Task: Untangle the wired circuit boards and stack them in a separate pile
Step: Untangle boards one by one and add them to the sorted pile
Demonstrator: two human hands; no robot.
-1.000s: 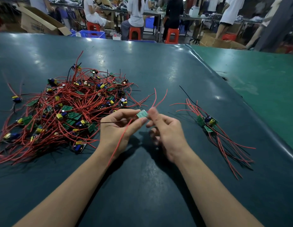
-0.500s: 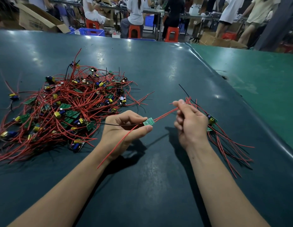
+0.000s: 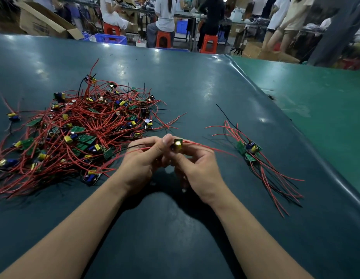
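Note:
A big tangle of small green circuit boards with red and black wires lies on the dark table at the left. A small sorted pile of boards, its red wires trailing toward me, lies at the right. Between them, a little above the table, my left hand and my right hand meet and together pinch one small board with a yellow capacitor facing up. Its red wires run out to the right and left past my fingers.
One stray board lies apart at the far left. A green mat adjoins the table on the right. Beyond the far edge are a cardboard box, a blue crate, red stools and several seated or standing people.
My right hand has come back left from the stretched red wire and rejoined my left hand at the board. The board has turned so its capacitor faces up.

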